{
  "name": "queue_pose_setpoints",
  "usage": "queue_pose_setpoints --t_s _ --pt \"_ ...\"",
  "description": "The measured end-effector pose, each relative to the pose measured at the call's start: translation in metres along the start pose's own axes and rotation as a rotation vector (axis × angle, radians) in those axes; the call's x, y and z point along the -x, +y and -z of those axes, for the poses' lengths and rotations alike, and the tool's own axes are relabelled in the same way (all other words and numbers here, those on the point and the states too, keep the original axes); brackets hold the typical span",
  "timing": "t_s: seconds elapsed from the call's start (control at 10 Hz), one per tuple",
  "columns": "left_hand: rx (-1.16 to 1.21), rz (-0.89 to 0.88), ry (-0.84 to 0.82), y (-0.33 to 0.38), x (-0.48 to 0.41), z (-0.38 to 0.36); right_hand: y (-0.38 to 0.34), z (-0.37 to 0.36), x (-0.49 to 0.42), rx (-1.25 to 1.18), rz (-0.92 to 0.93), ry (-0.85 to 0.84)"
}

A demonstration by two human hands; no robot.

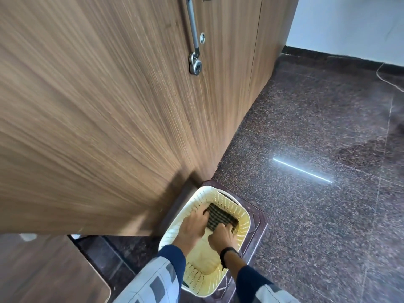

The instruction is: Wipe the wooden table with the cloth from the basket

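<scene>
Fingers [201, 215] of the left hand [193, 224] curled over the far-left edge of the cloth [219, 216]. The right hand [220, 236], just beside it, gripped the cloth's near edge with its fingertips tucked round the fabric. Motion blur made the left hand's hold hard to read, though it looked like a grip.

The cloth was a dark, folded rectangle with a fine pale check, lying flat under both hands at the bottom of the basket [246, 217]. A black band [228, 251] circled the right wrist, and the sleeves [172, 256] were dark blue at the cuff.

The basket was pale yellow plastic with slotted walls and a white rim, and it stood on a dark brown mat [259, 219]. Left of the hands rose a wood-grain cabinet [109, 106] with a padlock [195, 66] hanging from a metal latch [193, 25]. Nearer than the left hand, a rounded corner of the wooden table [54, 272] showed. To the right of the hands spread a polished speckled floor [317, 117].
</scene>
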State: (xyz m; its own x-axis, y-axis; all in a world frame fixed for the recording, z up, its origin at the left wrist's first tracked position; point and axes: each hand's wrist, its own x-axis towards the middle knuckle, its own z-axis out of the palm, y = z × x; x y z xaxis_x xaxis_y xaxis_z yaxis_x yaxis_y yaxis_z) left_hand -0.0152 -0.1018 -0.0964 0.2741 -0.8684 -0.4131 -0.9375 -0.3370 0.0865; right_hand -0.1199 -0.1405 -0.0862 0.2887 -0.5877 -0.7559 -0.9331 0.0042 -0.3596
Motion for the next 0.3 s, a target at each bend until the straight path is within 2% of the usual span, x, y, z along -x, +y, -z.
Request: queue_pose_setpoints --t_s 0.2,0.3 --pt "-0.063 -0.048 0.063 -0.013 0.054 0.056 -0.011 0.002 0.059 0.019 0.125 0.078" --pt "-0.022 -0.050 0.190 -0.017 0.088 0.079 -0.015 0.006 0.083 0.000 0.193 0.153"
